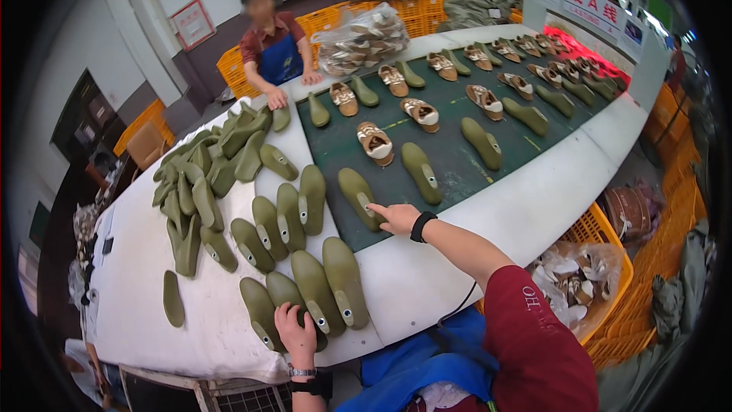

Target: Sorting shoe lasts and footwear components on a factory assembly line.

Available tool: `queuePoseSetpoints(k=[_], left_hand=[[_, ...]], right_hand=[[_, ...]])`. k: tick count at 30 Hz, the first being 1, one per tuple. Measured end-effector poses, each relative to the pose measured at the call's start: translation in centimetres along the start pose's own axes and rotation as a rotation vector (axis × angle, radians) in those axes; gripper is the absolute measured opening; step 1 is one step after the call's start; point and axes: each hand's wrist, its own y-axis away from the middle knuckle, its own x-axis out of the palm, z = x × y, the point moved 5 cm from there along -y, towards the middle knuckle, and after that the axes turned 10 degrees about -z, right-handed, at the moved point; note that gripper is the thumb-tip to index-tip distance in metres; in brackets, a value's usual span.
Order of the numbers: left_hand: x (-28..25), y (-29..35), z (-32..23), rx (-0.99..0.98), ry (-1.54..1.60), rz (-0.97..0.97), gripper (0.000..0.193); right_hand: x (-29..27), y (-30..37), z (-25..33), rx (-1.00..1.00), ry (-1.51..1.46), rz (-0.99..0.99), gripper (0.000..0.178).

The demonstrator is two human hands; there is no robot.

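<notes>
In the head view, olive-green shoe lasts stand in a row at the table's near edge. My left hand curves over the heel end of one shoe last, its fingers bent and slightly apart; part of the grip is hidden. My right hand reaches across to the dark green conveyor belt. Its index finger is stretched out, touching the heel of another shoe last that lies on the belt. Right beside my left hand are two taller lasts, a middle one and a right one.
A heap of lasts covers the white table's far left. Brown-and-white shoes and lasts line the belt. Across the table a co-worker touches a last. An orange crate with bagged shoe pieces stands at the right.
</notes>
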Motion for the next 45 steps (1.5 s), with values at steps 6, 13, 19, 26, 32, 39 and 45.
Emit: queuePoseSetpoints(k=[6, 13, 19, 26, 32, 39, 45], left_hand=[[0.8, 0.4, 1.2, 0.026, 0.0, 0.025, 0.023], [0.2, -1.0, -0.5, 0.336, -0.129, 0.123, 0.03], [-3.5, -3.4, -13.1, 0.301, 0.084, 0.198, 0.024], [-9.6, -1.1, -36.7, 0.71, 1.344, 1.542, 0.022], [-16.3, 4.9, -45.2, 0.783, 2.053, 1.937, 0.027], [-19.1, 3.4, -43.9, 0.835, 1.968, 1.365, 0.029], [-17.9, 2.5, -44.4, 0.849, 2.05, 1.316, 0.03]], right_hand=[[-5.3, 6.4, -2.9, 0.023, -0.428, -0.23, 0.033], [-16.3, 35.3, -14.6, 0.855, -0.802, -0.57, 0.027], [-11.3, 59.0, -20.4, 1.442, -0.905, -0.821, 0.016], [-0.9, 50.5, -21.6, 1.049, -0.317, -0.474, 0.02], [-6.4, 13.6, -2.2, -0.576, -0.818, -0.64, 0.027], [-20.5, 24.3, 21.6, -1.828, -1.578, -0.493, 0.039], [-28.3, 30.4, 24.0, -2.039, -1.765, -0.47, 0.042]])
